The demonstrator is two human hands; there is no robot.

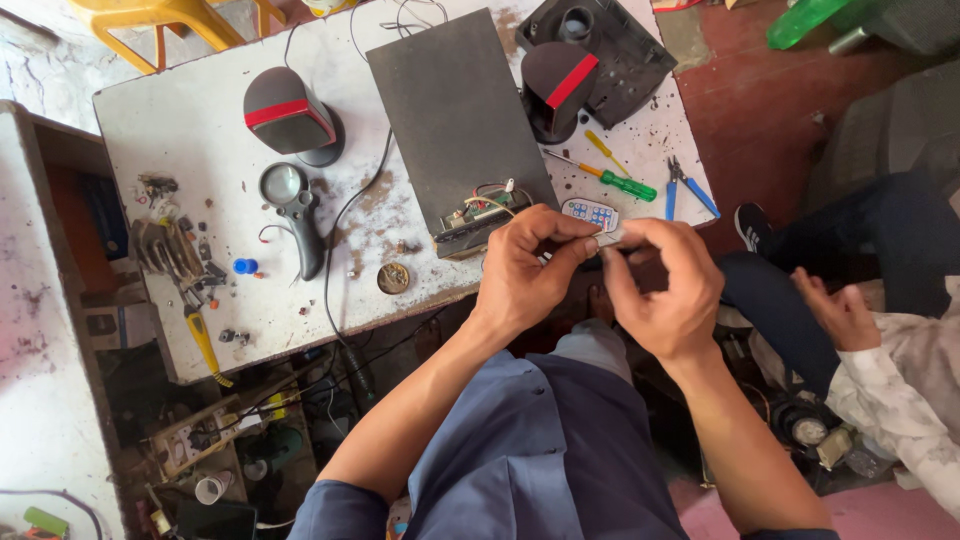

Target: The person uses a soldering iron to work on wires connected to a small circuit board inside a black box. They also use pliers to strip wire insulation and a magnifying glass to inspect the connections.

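both hands [600, 275] pinch a small grey strip [610, 239].

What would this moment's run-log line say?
left hand: pinching small grey part | right hand: pinching same part | nearby: remote, open speaker box, green screwdriver

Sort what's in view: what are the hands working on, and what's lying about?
In hand: left hand and right hand pinch a small grey part.

Lying about: remote, green screwdriver, blue pliers, magnifier, two speakers.
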